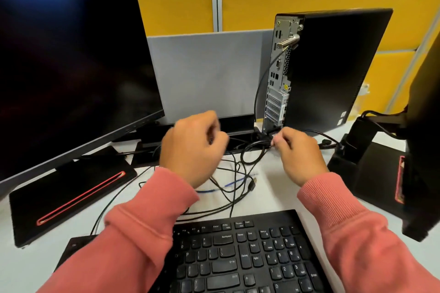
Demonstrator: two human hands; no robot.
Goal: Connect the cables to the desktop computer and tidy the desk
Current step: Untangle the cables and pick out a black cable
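Note:
The black desktop computer (331, 66) stands upright at the back right, its rear port panel (277, 78) facing left. My right hand (301, 154) is at the foot of that panel, fingertips pinched on a black cable plug (273, 137). My left hand (192, 147) hovers to the left of it with fingers curled; it is blurred and I see nothing held in it. A tangle of black cables (238, 169) lies on the white desk between my hands, with a blue cable (229, 185) and a loose USB plug (252, 184) among them.
A large dark monitor (71, 66) on a black base (71, 195) fills the left. A black keyboard (240, 254) lies in front. A second monitor's stand (371, 164) is at the right. A grey divider (209, 74) and yellow panels close off the back.

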